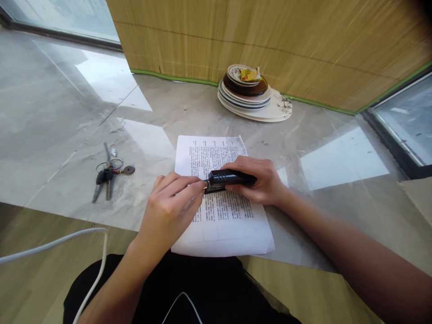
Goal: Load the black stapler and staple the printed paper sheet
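A black stapler [232, 178] lies sideways over a printed sheet of paper [222, 238], its front end pointing left. My right hand [263, 177] is wrapped round the stapler's rear part, with the thumb and fingers on either side of its body. At the front end, the fingertips of my left hand [175, 193] are pinched together on a small metallic part of the stapler. My own fingers hide most of that part. Dense columns of text cover the paper, which reaches the counter's near edge.
On the grey marble counter [158, 108], a bunch of keys [107, 173] lies to the left. Stacked plates [243, 96] stand at the back, with a yellow wrapped packet [249, 74] on top. Behind them hangs a bamboo blind [270, 36]. A white cable [101, 252] loops at lower left.
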{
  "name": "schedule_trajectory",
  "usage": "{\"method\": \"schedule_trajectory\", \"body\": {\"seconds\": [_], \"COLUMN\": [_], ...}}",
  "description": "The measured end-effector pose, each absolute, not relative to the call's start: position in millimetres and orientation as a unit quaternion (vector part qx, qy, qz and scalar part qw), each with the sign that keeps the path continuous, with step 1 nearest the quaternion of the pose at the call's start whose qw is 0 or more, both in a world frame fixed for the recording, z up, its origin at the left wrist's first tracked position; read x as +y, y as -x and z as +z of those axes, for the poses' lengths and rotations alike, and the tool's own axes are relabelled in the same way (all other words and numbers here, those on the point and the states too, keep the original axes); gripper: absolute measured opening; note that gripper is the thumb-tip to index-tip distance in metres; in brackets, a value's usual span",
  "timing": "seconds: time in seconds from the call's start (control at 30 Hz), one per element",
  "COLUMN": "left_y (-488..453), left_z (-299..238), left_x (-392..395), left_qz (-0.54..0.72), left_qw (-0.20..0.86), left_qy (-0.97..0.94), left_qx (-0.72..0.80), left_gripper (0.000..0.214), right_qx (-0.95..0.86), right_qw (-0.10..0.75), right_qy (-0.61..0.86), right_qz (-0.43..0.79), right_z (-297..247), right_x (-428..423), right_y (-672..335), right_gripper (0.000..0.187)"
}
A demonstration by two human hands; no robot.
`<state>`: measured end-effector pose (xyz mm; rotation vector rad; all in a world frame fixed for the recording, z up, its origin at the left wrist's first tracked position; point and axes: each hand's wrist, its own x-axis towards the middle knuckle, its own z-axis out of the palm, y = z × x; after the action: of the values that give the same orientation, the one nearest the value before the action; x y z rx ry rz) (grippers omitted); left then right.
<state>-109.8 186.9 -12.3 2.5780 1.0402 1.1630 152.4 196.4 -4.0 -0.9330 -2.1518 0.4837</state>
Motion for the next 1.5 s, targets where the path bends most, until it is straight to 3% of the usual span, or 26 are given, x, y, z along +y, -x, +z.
{"method": "schedule_trajectory", "body": {"seconds": [0.23,0.57,1.13,1.5], "left_y": [109,111,139,107], "left_z": [-8,-5,3,4], "left_x": [191,193,204,189], "left_qz": [0.414,0.401,0.321,0.412], "left_qw": [0.157,0.209,0.194,0.167], "left_qy": [-0.831,-0.818,-0.875,-0.835], "left_qx": [0.336,0.355,0.305,0.324], "left_gripper": [0.018,0.017,0.014,0.013], "right_qx": [-0.845,-0.841,-0.838,-0.823], "right_qw": [0.357,0.366,0.376,0.427], "right_qy": [0.352,0.349,0.340,0.295], "right_qz": [0.188,0.190,0.202,0.229], "right_z": [-4,-3,-4,10], "right_x": [196,196,197,183], "right_y": [-152,-151,-154,-139], "right_gripper": [0.028,0.028,0.030,0.032]}}
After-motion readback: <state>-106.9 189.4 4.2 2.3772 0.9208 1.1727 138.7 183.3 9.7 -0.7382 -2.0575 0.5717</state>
